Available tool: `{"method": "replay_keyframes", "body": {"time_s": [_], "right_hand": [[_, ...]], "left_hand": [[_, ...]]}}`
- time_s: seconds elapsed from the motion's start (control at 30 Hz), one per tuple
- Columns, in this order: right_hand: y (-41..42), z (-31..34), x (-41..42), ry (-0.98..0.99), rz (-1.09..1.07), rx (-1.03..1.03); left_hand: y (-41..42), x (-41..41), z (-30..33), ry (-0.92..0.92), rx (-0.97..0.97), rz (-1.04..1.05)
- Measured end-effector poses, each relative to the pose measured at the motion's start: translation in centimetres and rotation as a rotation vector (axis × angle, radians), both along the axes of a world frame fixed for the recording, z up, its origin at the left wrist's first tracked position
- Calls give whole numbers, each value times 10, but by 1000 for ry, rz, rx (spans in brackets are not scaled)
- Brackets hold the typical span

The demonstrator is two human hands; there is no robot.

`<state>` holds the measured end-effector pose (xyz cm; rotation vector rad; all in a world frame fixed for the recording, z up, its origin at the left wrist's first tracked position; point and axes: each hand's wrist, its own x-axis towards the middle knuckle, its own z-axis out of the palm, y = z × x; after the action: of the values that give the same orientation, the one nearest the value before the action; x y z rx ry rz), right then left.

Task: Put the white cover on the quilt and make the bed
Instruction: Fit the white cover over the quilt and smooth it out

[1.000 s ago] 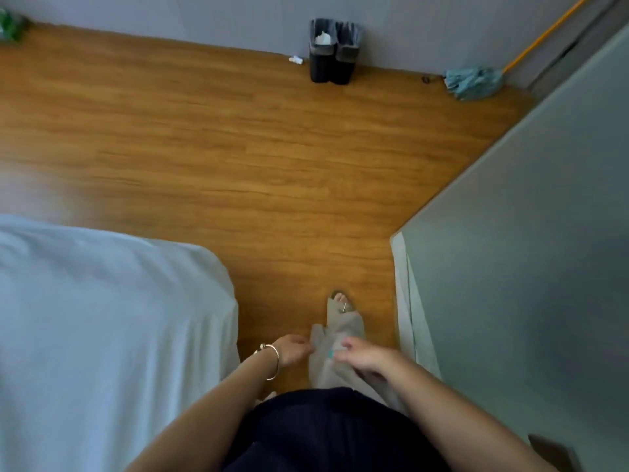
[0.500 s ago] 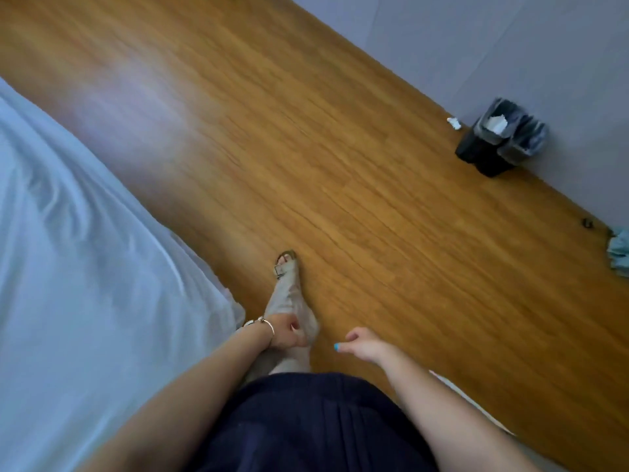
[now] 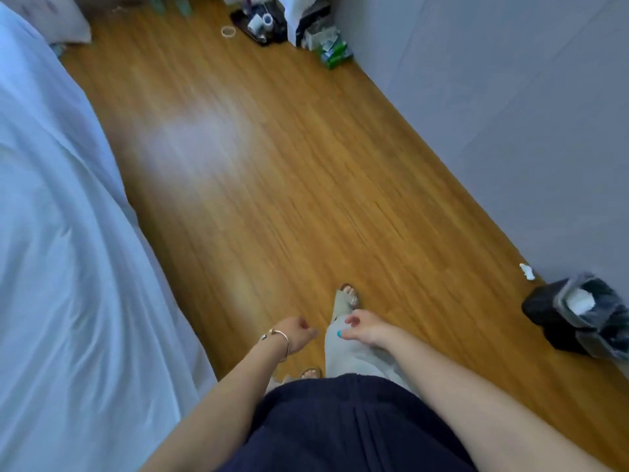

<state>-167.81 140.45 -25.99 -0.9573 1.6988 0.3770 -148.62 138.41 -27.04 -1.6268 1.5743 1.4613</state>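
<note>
White bedding (image 3: 61,267) covers the bed along the left side of the head view, creased and hanging over the edge. My left hand (image 3: 296,337), with a bracelet at the wrist, hangs in front of my body with loosely curled fingers and holds nothing. My right hand (image 3: 366,330) hangs beside it, also loosely curled and empty. Both hands are to the right of the bed, apart from the bedding, above the wooden floor (image 3: 272,172) and my sandalled feet.
A grey wall (image 3: 510,114) runs along the right. A black double bin (image 3: 578,318) stands against it, a scrap of tissue (image 3: 527,271) beside it. Far ahead lie clutter: a tape roll (image 3: 228,31), a dark tray (image 3: 262,22), green packs (image 3: 335,52). A pillow (image 3: 51,18) lies at top left.
The view has swung left along the aisle beside the bed; the bin has slid to the right. My hands have parted from my trouser fabric and now hang empty as I step forward.
</note>
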Motion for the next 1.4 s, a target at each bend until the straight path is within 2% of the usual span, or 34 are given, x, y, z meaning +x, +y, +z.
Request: {"method": "replay_keyframes", "body": {"time_s": [0.13, 0.27, 0.37, 0.5, 0.6, 0.7, 0.83, 0.97, 1.1, 1.27, 1.4], "right_hand": [[-135, -12, -14, -21, 142, 67], [-296, -19, -31, -41, 259, 24], [-409, -13, -27, 12, 338, -54], [-525, -8, 4, 46, 510, -43], [-602, -15, 44, 44, 625, 16], [-681, -26, 106, 21, 613, 94], [-793, -13, 205, -57, 601, -4], [-903, 12, 282, -57, 620, -79], [-996, 22, 333, -10, 646, -83], [-1135, -1, 398, 35, 887, 33], [-1259, 6, 461, 37, 1076, 33]], "left_hand": [[-108, -7, -7, 41, 37, 159], [-235, 4, 5, 3, -87, 433], [-309, 21, 18, -2, -106, 593], [-371, 50, 26, -129, -98, 503], [-431, 82, 12, -61, 0, 632], [-518, 136, -11, -25, 76, 757], [-645, 217, -20, -42, -18, 854], [-752, 278, -2, -31, -111, 936], [-842, 318, -4, 6, -57, 975], [-966, 365, -27, 23, 30, 966], [-1061, 417, -13, -116, -49, 988]]}}
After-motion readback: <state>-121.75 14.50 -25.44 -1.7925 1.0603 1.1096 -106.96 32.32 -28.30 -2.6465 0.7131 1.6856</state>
